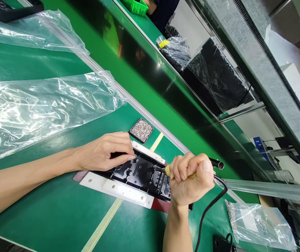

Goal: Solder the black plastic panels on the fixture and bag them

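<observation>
Nearby, screw tray (141,130), plastic bags (42,108).

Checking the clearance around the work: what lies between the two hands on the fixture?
In the head view, only the black plastic part lies between the left hand and the right hand, with the metal tip of the tool reaching onto it.

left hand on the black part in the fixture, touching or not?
Touching. The head view shows the left hand lying flat with its fingertips pressed on the black part seated between the white fixture bars; no gap shows.
</observation>
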Available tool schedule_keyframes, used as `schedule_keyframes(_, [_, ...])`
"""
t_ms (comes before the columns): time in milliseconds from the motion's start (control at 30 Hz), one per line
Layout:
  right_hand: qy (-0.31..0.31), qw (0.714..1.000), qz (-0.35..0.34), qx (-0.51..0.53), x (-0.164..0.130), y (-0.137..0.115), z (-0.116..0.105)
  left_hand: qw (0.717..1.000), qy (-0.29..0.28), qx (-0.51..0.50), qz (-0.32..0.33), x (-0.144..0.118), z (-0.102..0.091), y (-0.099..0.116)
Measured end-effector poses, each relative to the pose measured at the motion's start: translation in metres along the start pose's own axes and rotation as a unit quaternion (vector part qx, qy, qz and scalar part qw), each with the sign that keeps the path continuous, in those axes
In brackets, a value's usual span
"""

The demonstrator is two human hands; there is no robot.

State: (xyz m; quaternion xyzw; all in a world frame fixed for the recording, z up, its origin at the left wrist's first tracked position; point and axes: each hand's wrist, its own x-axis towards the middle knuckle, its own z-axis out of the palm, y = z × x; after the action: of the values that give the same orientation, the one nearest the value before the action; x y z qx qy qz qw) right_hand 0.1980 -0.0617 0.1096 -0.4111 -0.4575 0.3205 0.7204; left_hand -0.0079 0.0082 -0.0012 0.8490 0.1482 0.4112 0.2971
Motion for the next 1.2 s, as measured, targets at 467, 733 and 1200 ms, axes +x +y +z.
schedule_keyframes(467, [0.002,1.000,0.006,0.002,0.0002,-0.0009,0.0005,1.000,-0.001,-0.006,-0.005,0.0006,0.0000,0.0000])
schedule_keyframes(733, [0.007,1.000,0.011,0.008,-0.0004,-0.0002,-0.0002,1.000,-0.002,-0.004,-0.005,0.0010,0.0004,0.0002])
schedule_keyframes(1200, [0.005,1.000,-0.005,-0.012,-0.0009,0.0003,0.0012,1.000,-0.003,-0.003,0.002,0.0014,0.0003,0.0004])
